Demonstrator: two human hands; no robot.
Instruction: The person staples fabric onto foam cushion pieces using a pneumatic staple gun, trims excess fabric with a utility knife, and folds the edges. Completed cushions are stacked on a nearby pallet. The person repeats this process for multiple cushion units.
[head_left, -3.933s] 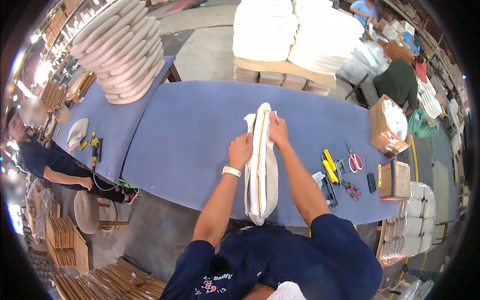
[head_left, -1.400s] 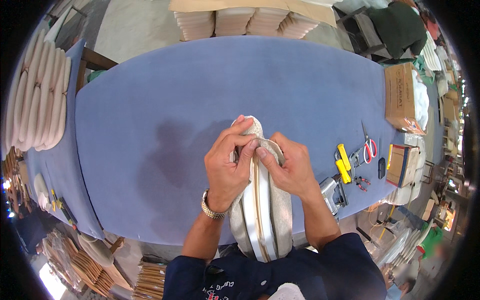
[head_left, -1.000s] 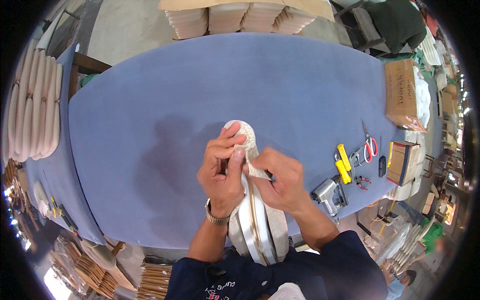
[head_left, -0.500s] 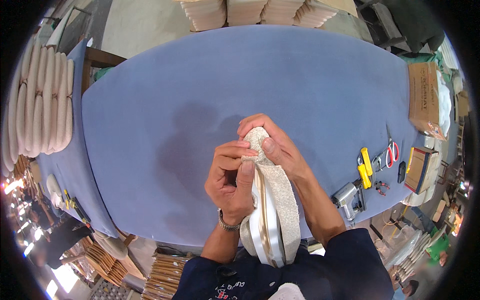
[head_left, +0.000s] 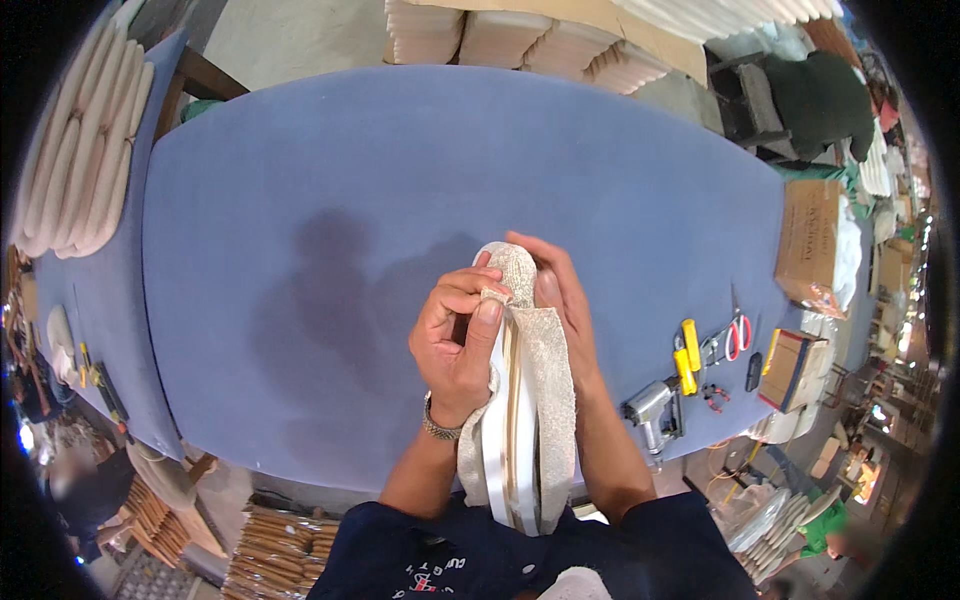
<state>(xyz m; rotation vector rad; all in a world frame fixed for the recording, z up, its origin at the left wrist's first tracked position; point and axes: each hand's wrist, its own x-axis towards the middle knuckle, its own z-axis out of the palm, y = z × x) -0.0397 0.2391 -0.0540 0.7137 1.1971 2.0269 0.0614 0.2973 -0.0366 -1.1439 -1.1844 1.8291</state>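
Observation:
In front of my body I hold a cushion pad (head_left: 515, 265) on edge, with beige woven fabric round its far end. White foam and a tan board edge show along the middle, between loose fabric flaps (head_left: 545, 390). My left hand (head_left: 455, 345) pinches the turned edge of the fabric between thumb and fingers, near the far end. My right hand (head_left: 565, 310) lies along the right side of the pad, fingers stretched and palm against the fabric. Part of its palm is hidden behind the pad.
Blue table (head_left: 300, 150) beneath. At right lie a staple gun (head_left: 652, 410), yellow-handled cutter (head_left: 687, 358), red-handled scissors (head_left: 738, 335), pliers (head_left: 715, 398) and a cardboard box (head_left: 808, 240). Padded pieces (head_left: 85, 150) are stacked at left. A person in dark clothes (head_left: 825, 105) is at the far right.
My right hand has loosened its grip on the far end and slid to the pad's right side, fingers straighter. The left hand keeps its pinch. The whole view has shifted a little.

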